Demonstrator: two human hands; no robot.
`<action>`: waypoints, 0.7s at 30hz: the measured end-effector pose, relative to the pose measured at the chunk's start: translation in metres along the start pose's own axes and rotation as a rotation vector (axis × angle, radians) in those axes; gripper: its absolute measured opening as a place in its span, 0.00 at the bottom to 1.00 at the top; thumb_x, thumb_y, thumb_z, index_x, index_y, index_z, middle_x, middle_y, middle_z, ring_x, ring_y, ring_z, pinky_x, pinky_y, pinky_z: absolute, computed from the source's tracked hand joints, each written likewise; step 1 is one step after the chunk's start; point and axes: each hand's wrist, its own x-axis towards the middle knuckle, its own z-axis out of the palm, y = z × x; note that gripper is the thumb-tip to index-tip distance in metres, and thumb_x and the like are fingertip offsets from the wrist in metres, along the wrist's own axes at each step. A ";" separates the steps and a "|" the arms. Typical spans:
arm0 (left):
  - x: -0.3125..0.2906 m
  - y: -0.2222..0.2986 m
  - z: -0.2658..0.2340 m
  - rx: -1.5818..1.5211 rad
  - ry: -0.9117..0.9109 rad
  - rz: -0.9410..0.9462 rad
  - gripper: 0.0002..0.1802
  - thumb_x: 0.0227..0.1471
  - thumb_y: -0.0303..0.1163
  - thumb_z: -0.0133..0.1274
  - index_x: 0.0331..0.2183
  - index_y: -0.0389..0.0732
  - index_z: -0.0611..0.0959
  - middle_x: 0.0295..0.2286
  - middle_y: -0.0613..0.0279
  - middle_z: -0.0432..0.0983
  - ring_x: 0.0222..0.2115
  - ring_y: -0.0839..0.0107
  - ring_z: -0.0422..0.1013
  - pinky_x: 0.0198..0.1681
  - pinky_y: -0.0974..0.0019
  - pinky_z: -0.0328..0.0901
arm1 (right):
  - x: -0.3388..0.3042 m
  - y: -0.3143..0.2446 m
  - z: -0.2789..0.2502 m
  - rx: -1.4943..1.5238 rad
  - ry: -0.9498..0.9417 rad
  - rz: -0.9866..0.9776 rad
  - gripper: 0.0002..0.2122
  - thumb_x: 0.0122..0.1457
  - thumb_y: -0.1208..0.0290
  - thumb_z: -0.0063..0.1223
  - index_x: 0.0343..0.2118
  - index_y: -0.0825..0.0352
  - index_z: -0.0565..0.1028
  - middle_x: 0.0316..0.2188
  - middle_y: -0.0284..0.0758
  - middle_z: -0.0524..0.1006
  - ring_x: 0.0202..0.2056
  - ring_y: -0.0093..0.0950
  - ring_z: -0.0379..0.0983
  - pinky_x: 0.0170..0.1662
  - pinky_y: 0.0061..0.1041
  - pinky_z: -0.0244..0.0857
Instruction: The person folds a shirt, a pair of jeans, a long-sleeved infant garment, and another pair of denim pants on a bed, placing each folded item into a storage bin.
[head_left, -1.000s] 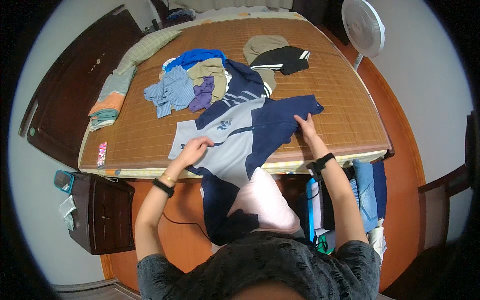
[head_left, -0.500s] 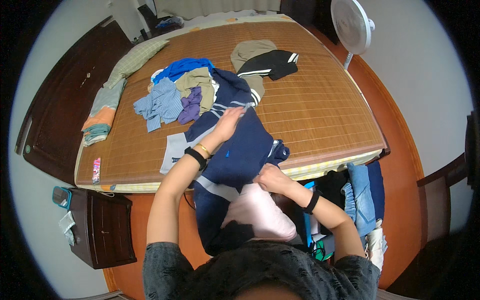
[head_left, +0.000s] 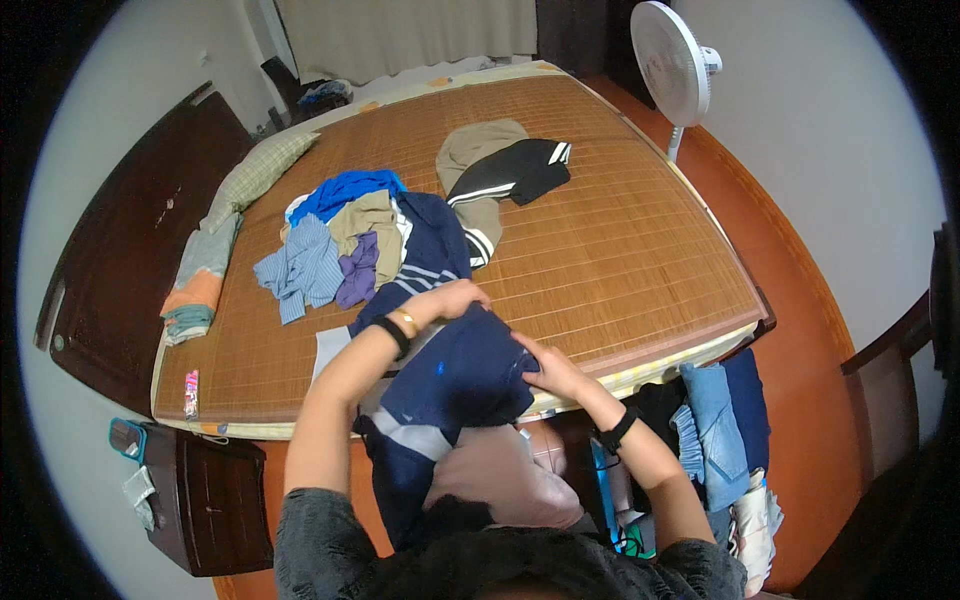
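Observation:
A navy garment with grey bands and a small bright blue mark hangs over the near edge of the bed, partly across my lap. My left hand lies across its far edge, fingers curled over the cloth. At its right edge, my right hand pinches the fabric between thumb and fingers. More navy cloth with pale stripes stretches up the bed beyond my left hand; whether it is one piece with the garment I cannot tell. Beside my left wrist lies a light grey part, mostly covered by the forearm.
Left of the navy cloth is a heap with a blue striped shirt and a purple cloth. A black and khaki garment lies farther back. Folded jeans sit right of the bed's front edge; a white fan stands behind.
My right hand has moved up along the garment's right edge, closer to my left hand. That edge is now folded inward, and the view has tilted upward.

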 end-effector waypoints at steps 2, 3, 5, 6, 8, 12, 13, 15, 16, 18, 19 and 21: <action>-0.016 -0.007 -0.032 -0.031 0.237 -0.106 0.08 0.41 0.23 0.49 0.29 0.38 0.78 0.29 0.54 0.77 0.34 0.59 0.74 0.38 0.63 0.66 | -0.017 -0.017 -0.013 0.108 0.183 0.004 0.26 0.51 0.73 0.53 0.55 0.61 0.63 0.42 0.46 0.75 0.42 0.40 0.73 0.46 0.30 0.66; -0.022 -0.021 -0.045 -0.018 0.427 -0.137 0.05 0.41 0.25 0.51 0.27 0.38 0.78 0.27 0.53 0.76 0.32 0.57 0.74 0.36 0.63 0.66 | -0.024 -0.020 -0.019 0.188 0.318 0.056 0.20 0.53 0.72 0.51 0.51 0.64 0.68 0.41 0.43 0.76 0.43 0.33 0.73 0.47 0.27 0.65; -0.006 -0.030 -0.063 0.037 0.857 -0.204 0.04 0.45 0.26 0.52 0.27 0.38 0.77 0.25 0.54 0.76 0.29 0.63 0.73 0.35 0.65 0.66 | -0.044 0.003 -0.024 0.304 0.587 0.150 0.13 0.55 0.76 0.47 0.44 0.68 0.73 0.36 0.35 0.77 0.39 0.23 0.71 0.44 0.22 0.63; 0.003 -0.042 -0.074 -0.107 0.925 -0.373 0.08 0.47 0.28 0.51 0.32 0.39 0.75 0.27 0.56 0.76 0.30 0.65 0.73 0.35 0.65 0.66 | -0.053 0.005 -0.026 0.273 0.726 0.127 0.11 0.56 0.79 0.45 0.42 0.70 0.73 0.34 0.33 0.76 0.38 0.20 0.69 0.43 0.20 0.62; 0.038 -0.040 -0.073 -0.608 0.951 -0.593 0.20 0.50 0.30 0.51 0.46 0.42 0.66 0.33 0.58 0.76 0.33 0.66 0.71 0.36 0.64 0.66 | -0.075 0.027 -0.023 0.416 0.874 0.287 0.11 0.54 0.80 0.45 0.40 0.73 0.73 0.34 0.36 0.77 0.38 0.23 0.71 0.44 0.22 0.63; 0.091 0.005 -0.027 -0.830 0.567 -0.491 0.40 0.54 0.40 0.51 0.60 0.44 0.48 0.57 0.50 0.53 0.56 0.60 0.53 0.57 0.60 0.52 | -0.119 0.040 -0.041 0.124 0.516 0.469 0.15 0.51 0.70 0.49 0.40 0.74 0.71 0.31 0.47 0.77 0.36 0.33 0.74 0.43 0.27 0.64; 0.087 0.009 -0.022 -0.722 0.482 -0.428 0.38 0.55 0.40 0.50 0.59 0.40 0.50 0.58 0.49 0.51 0.58 0.60 0.50 0.59 0.61 0.49 | -0.116 0.022 -0.055 0.036 0.381 0.593 0.15 0.51 0.73 0.48 0.43 0.72 0.70 0.33 0.47 0.76 0.36 0.35 0.73 0.42 0.29 0.65; 0.070 -0.020 0.003 -0.585 0.414 -0.230 0.35 0.56 0.41 0.48 0.58 0.36 0.55 0.56 0.49 0.54 0.57 0.62 0.53 0.58 0.65 0.51 | -0.103 0.028 -0.054 0.029 0.607 0.337 0.16 0.52 0.75 0.47 0.46 0.70 0.69 0.36 0.47 0.74 0.37 0.37 0.72 0.43 0.31 0.64; 0.064 -0.014 0.013 -0.561 0.352 -0.258 0.32 0.57 0.41 0.47 0.57 0.36 0.58 0.54 0.49 0.58 0.56 0.65 0.55 0.57 0.66 0.52 | -0.099 0.026 -0.065 -0.126 0.620 0.305 0.17 0.53 0.77 0.46 0.47 0.69 0.67 0.39 0.47 0.72 0.41 0.40 0.70 0.45 0.32 0.63; 0.045 0.001 0.021 -0.376 0.358 -0.217 0.30 0.57 0.41 0.47 0.55 0.34 0.62 0.53 0.46 0.60 0.55 0.60 0.57 0.57 0.64 0.52 | -0.085 0.027 -0.082 -0.211 0.643 0.275 0.17 0.52 0.78 0.46 0.47 0.69 0.68 0.42 0.46 0.71 0.44 0.42 0.67 0.49 0.34 0.60; 0.028 0.014 0.018 -0.269 0.358 -0.216 0.29 0.56 0.40 0.46 0.54 0.33 0.63 0.53 0.44 0.60 0.55 0.56 0.57 0.58 0.63 0.51 | -0.076 0.029 -0.091 -0.222 0.628 0.237 0.17 0.52 0.78 0.46 0.47 0.69 0.68 0.43 0.46 0.70 0.46 0.43 0.66 0.50 0.34 0.59; -0.015 0.008 0.021 -0.140 0.404 -0.258 0.28 0.56 0.39 0.46 0.54 0.33 0.63 0.52 0.43 0.60 0.55 0.53 0.56 0.58 0.61 0.51 | -0.046 0.041 -0.095 -0.212 0.674 0.082 0.18 0.51 0.80 0.46 0.48 0.68 0.68 0.43 0.46 0.70 0.47 0.42 0.65 0.52 0.33 0.58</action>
